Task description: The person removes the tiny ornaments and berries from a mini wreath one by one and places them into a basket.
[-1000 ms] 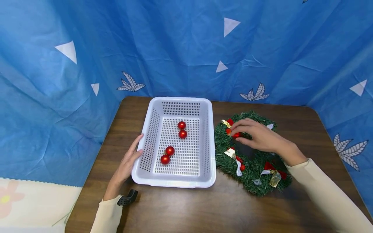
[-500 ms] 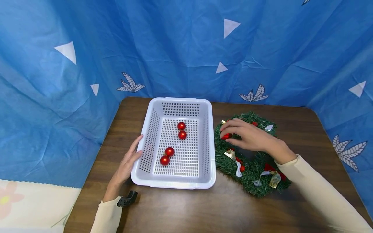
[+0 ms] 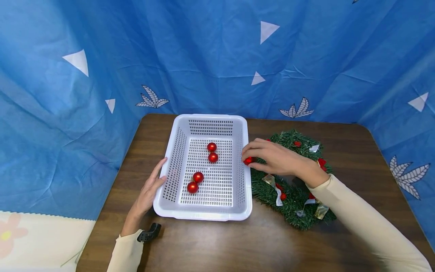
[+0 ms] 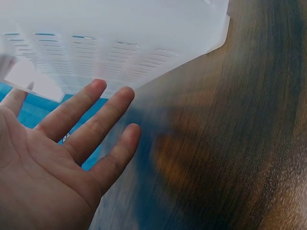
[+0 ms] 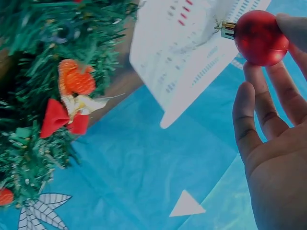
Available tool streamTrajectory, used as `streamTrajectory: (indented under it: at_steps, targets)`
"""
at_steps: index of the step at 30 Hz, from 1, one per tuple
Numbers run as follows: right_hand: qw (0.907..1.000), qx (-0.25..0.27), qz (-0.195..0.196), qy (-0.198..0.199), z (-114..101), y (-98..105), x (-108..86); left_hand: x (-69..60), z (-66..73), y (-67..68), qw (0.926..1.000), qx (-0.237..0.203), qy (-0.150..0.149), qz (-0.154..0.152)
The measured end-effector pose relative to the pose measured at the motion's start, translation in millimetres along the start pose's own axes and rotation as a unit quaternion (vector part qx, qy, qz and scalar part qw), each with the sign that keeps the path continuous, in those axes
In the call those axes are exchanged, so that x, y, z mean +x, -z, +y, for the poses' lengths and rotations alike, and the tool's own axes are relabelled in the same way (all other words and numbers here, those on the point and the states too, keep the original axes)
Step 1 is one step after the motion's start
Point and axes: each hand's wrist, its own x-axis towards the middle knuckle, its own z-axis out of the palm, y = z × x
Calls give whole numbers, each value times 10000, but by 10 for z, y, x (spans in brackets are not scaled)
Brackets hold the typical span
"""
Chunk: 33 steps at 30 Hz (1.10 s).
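Pinched a red bauble (image 5: 261,40) in the right hand (image 3: 276,158) — near white basket (image 3: 204,215) and green wreath (image 3: 290,213); rested the left hand (image 3: 147,192), loosely outstretched, against the basket's rim.

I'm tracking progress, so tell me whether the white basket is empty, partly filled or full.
Partly filled: in the white basket, the head view shows four red balls lying on the bottom, with much of it bare.
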Motion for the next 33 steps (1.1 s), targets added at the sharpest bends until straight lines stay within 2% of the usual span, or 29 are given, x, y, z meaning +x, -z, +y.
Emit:
streamTrajectory:
  at_steps: [9, 19, 25, 33]
  targets:
    - [9998, 24, -42, 182, -84, -18, 150, 8, 13, -9, 10000, -30, -13, -37]
    - [9997, -44, -194, 123, -96, -40, 227, 31, 8, -10, 10000, 53, -30, 24]
    - [9998, 33, -119, 186, -82, -31, 204, 22, -11, -9, 10000, 67, -64, 27]
    - [9995, 70, 234, 204, 17, 43, 50, 11, -9, -8, 9999, 77, -87, 34]
